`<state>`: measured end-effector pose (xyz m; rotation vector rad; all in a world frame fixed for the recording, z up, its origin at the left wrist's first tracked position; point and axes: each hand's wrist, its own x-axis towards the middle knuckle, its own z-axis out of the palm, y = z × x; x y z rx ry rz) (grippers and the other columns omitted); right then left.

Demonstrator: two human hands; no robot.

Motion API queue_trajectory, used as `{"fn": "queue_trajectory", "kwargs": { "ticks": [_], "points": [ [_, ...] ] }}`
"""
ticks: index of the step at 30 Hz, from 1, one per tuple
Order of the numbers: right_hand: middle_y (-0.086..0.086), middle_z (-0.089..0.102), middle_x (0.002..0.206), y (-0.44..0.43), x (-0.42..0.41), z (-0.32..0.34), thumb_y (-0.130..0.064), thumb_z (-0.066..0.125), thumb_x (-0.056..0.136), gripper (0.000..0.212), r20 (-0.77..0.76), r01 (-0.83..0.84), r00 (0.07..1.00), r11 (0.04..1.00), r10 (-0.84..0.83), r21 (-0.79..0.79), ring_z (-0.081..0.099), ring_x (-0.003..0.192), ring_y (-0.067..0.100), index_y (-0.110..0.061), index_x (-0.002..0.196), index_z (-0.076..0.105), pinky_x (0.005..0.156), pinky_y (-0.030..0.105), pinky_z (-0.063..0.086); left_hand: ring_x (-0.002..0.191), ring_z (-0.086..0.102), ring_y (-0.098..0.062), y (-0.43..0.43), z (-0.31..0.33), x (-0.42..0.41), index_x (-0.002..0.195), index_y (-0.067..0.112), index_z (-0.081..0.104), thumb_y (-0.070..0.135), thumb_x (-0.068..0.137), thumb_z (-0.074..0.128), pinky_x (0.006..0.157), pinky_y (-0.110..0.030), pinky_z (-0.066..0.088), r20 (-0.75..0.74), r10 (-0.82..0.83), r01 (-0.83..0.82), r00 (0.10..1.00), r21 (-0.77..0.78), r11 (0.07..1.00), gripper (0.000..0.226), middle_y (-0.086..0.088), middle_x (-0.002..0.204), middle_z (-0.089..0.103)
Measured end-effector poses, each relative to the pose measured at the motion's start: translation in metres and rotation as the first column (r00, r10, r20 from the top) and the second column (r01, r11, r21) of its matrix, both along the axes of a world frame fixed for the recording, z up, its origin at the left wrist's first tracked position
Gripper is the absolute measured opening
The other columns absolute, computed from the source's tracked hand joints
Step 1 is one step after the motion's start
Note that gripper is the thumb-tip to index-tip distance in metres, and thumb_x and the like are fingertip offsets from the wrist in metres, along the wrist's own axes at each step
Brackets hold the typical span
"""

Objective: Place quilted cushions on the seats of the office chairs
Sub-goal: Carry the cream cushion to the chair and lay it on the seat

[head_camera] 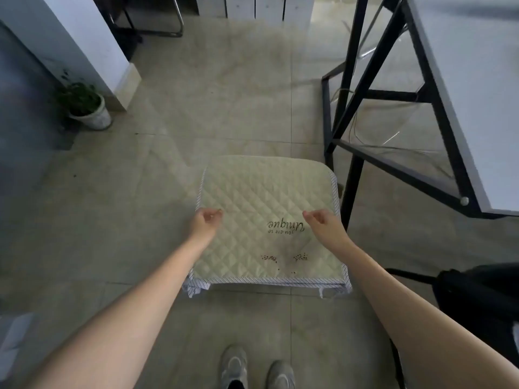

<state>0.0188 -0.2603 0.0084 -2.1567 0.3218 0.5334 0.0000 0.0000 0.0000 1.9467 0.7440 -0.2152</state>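
A pale green quilted cushion (269, 203) with striped piping and the word "Unique" stitched on it lies flat in the middle of the view. It tops a stack of similar cushions whose edges show at the near side (196, 287). What the stack rests on is hidden. My left hand (206, 221) hovers over the cushion's left edge with its fingers loosely curled and nothing in them. My right hand (323, 223) hovers over the right part, next to the lettering, also loosely curled and holding nothing. A black office chair (477, 304) shows partly at the lower right.
A white table (477, 80) on a black frame (351, 113) stands at the right, close to the cushions. A potted plant (87, 108) sits by a white pillar (92, 46) at the left. Tiled floor lies around the stack, and my shoes (255, 369) are at the bottom.
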Motion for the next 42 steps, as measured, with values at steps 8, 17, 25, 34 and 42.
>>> {"fn": "queue_trajectory", "kwargs": {
  "ticks": [8,17,25,34,42],
  "points": [
    [0.010,0.031,0.146,-0.015,0.013,-0.034,-0.054,0.045,0.088,0.052,0.023,0.108,0.994,0.975,-0.106,-0.193,0.019,0.138,0.028,-0.019,0.127,0.051,0.111,0.046,0.016,0.115,0.047,-0.041,0.025,-0.045,0.009,0.106,0.001,0.064,0.026,0.088,0.058,0.100,-0.038,0.032,0.107,0.081,-0.110,0.991,0.302,0.947,0.032,-0.031,0.115,0.057],
    [0.013,0.035,0.143,-0.031,0.018,-0.055,-0.050,0.054,0.085,0.066,0.045,0.288,0.957,0.953,-0.286,-0.088,0.027,0.135,0.030,-0.012,0.136,0.038,0.111,0.045,0.025,0.092,0.056,-0.024,0.026,-0.068,0.017,0.111,0.002,0.050,0.021,0.087,0.060,0.079,-0.027,0.042,0.191,0.285,-0.292,0.939,0.011,0.956,0.032,-0.014,0.099,0.058],
    [0.016,0.067,0.108,-0.034,0.030,-0.058,-0.037,0.068,0.081,0.043,-0.060,0.510,0.859,0.841,-0.508,0.179,0.064,0.094,0.029,-0.003,0.106,0.062,0.088,0.044,0.053,0.071,0.051,-0.012,0.022,-0.061,0.023,0.099,0.006,0.064,0.009,0.085,0.061,0.048,-0.002,0.042,0.183,0.478,-0.427,0.859,-0.259,0.866,0.015,0.003,0.072,0.057],
    [-0.001,0.065,0.075,-0.029,0.031,-0.041,-0.023,0.067,0.084,0.017,-0.056,0.572,0.803,0.741,-0.593,0.351,0.062,0.065,0.012,-0.009,0.093,0.064,0.044,0.019,0.051,0.069,0.054,-0.013,0.029,-0.049,0.020,0.097,0.002,0.064,0.009,0.083,0.064,0.066,-0.026,0.050,0.116,0.537,-0.458,0.836,-0.392,0.798,0.016,0.002,0.071,0.060],
    [-0.004,0.064,0.076,-0.026,0.032,-0.011,-0.025,0.063,0.086,0.014,0.035,0.499,0.838,0.791,-0.545,0.354,0.061,0.067,0.011,-0.011,0.088,0.064,0.049,0.020,0.047,0.082,0.052,-0.017,0.031,-0.025,0.020,0.103,-0.003,0.065,0.008,0.082,0.066,0.059,-0.011,0.046,0.223,0.596,-0.516,0.772,-0.328,0.791,0.024,-0.007,0.084,0.061]
  ]
}}
